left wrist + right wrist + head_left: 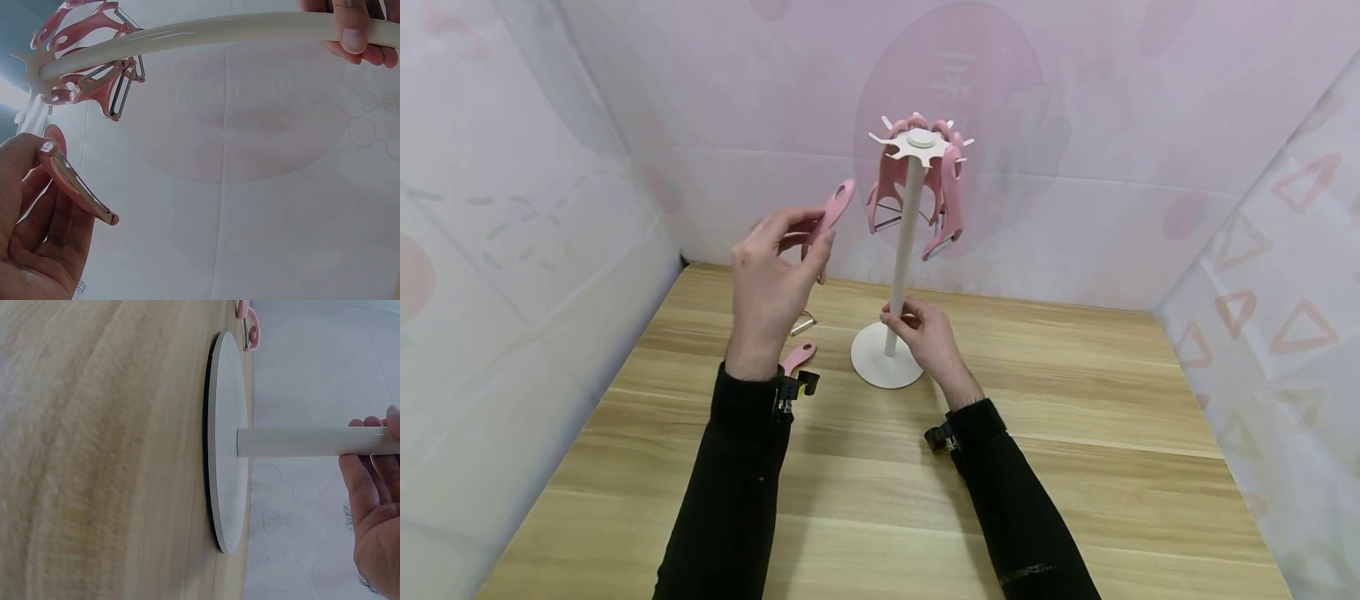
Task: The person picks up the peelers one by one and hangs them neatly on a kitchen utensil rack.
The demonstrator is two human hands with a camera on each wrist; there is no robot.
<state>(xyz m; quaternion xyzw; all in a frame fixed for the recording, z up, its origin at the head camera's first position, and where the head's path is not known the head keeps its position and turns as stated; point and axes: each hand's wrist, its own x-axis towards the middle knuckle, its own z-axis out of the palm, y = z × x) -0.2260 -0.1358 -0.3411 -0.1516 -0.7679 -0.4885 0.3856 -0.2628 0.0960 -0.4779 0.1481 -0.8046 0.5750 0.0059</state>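
Pale sheeting (760,92) printed with soft pink shapes walls in the far side, the left and the right, and before it lies a counter (1097,483) of light, striped wood grain. Towards the counter's far side, near its middle from left to right, I see a white stand (904,258), its round base (871,360) flat on the wood and its pole rising upright to a crown of hooks (919,148). Pink peelers (952,187) hang around that crown, their metal blades dangling below the hooks; they overlap too much for me to count them. A person in black sleeves (730,492) works with both hands from the near side. Up on the left, the left hand (778,271) pinches a pink peeler (838,205) between thumb and fingers, the holed end of its handle leaning up and to the right, beside the crown and apart from it, the bladed end lower down. Farther down, the right hand (931,337) has its thumb and fingers closed about the lower pole, just above the base. Left of the base, a pink handle (800,356) and a blade (803,324) lie on the counter, partly hidden by the left arm; whether they belong to one peeler or two, I cannot tell.
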